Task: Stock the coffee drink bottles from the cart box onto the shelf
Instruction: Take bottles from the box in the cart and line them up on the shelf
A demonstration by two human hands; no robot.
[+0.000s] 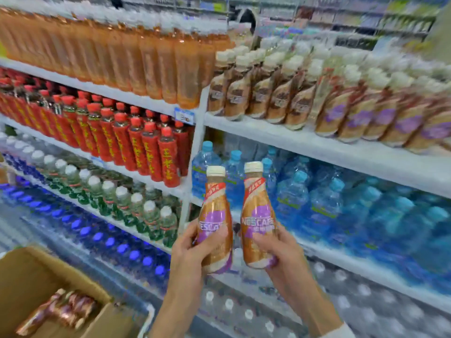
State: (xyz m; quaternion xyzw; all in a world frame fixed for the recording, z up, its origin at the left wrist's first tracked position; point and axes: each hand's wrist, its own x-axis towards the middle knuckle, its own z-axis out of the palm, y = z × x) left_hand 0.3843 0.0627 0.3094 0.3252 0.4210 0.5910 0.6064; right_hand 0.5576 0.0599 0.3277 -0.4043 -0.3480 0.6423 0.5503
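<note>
The left hand [192, 250] curls round a coffee bottle [214, 215] and the right hand [283, 250] round a second bottle [257, 215], both upright, likely ready for the shelf [317, 147].

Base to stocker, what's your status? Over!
Left hand grips one coffee bottle; right hand grips second bottle. Both upright, not yet shelved. Nothing between them and shelf.

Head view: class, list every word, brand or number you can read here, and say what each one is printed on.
"NESCAFE": right-hand coffee bottle; also left-hand coffee bottle, partly under the grip.
"王老吉": red bottles, in yellow.
Too blurred to read: the held bottles' red bands, the blue price tag, the shelved coffee bottles.
</note>
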